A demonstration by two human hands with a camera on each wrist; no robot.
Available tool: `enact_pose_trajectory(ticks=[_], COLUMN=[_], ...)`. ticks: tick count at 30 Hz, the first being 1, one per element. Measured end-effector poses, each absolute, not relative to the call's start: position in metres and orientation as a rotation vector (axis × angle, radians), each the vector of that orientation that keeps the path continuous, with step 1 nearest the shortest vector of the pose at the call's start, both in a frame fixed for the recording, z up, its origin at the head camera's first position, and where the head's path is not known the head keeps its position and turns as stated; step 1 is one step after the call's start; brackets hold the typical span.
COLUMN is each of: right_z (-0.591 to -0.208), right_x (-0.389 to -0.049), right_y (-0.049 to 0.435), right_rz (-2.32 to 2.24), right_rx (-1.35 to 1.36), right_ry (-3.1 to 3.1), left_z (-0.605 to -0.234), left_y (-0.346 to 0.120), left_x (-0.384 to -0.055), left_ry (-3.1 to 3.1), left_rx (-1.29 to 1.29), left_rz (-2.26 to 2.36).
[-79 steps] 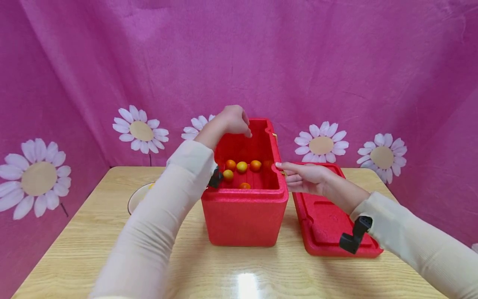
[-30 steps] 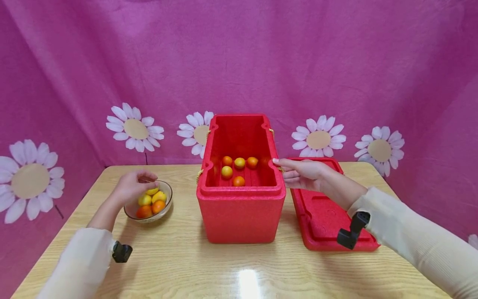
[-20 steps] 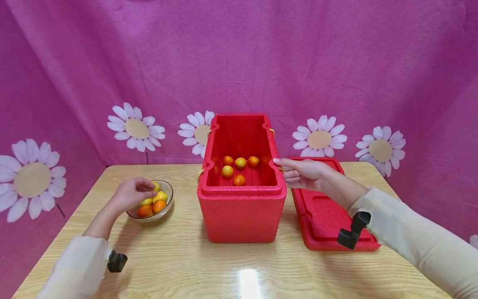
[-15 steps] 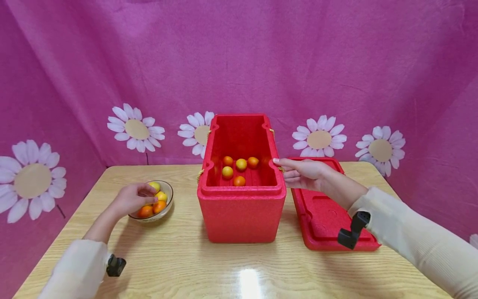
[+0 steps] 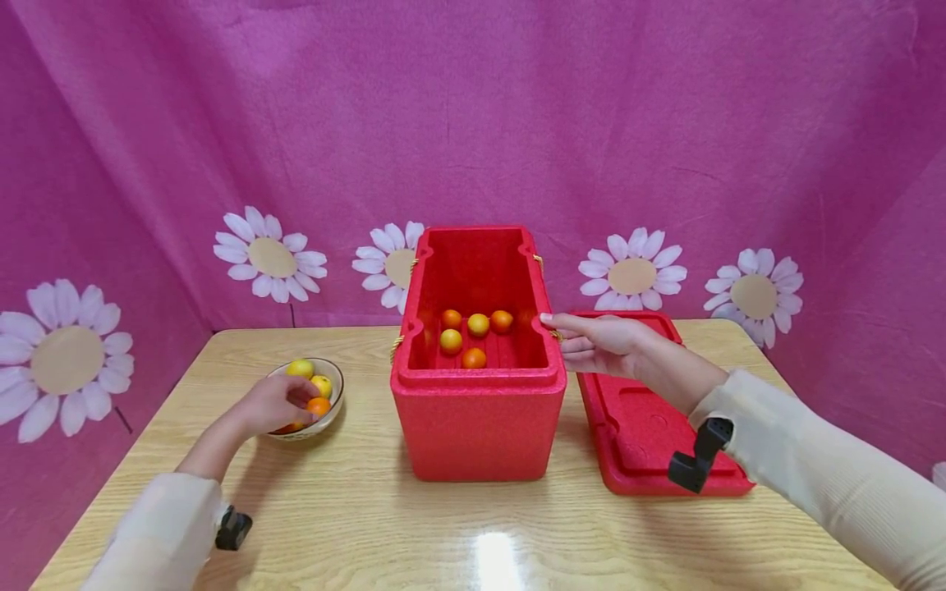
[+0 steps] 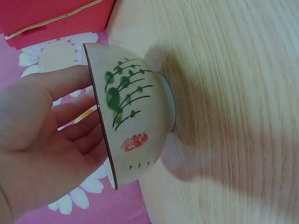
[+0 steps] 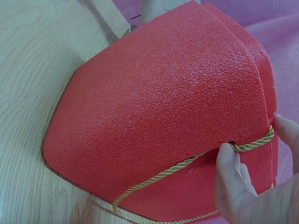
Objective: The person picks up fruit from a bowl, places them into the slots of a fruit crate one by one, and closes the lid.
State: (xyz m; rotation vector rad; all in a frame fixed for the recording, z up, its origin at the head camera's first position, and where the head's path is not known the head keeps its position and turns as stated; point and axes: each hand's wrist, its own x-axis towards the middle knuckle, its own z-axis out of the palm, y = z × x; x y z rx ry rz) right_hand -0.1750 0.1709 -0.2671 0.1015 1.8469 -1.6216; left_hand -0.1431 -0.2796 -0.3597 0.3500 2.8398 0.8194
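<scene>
Five fruits [image 5: 452,341] sit inside the box [image 5: 480,435]. Left of it, the left hand [image 5: 272,404] dips into the bowl [image 6: 140,105] among more fruit [image 5: 300,368]; I cannot tell its grip. The right hand [image 5: 608,343], thumb and fingers apart, touches the box's right side, partly hiding the lid [image 5: 643,431] beside it.

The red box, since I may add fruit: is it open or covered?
Open: round fruit shows inside the red box, and the red lid lies beside the box on the table.
</scene>
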Motion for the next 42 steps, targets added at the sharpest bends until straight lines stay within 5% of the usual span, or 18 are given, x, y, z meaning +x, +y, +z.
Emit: enact_pose_trajectory(ticks=[15,42], right_z=[-0.267,-0.265], right_x=[-0.176,-0.173], right_y=[0.168,0.17], right_rz=[-1.6,-1.619], right_rx=[0.1,0.116], right_ry=[1.851,1.861], left_z=[-0.367,-0.317], left_y=[-0.282,-0.28], left_x=[-0.143,-0.137], left_ry=[2.911,2.858], left_rx=[0.466,0.39], left_rz=[0.755,1.04])
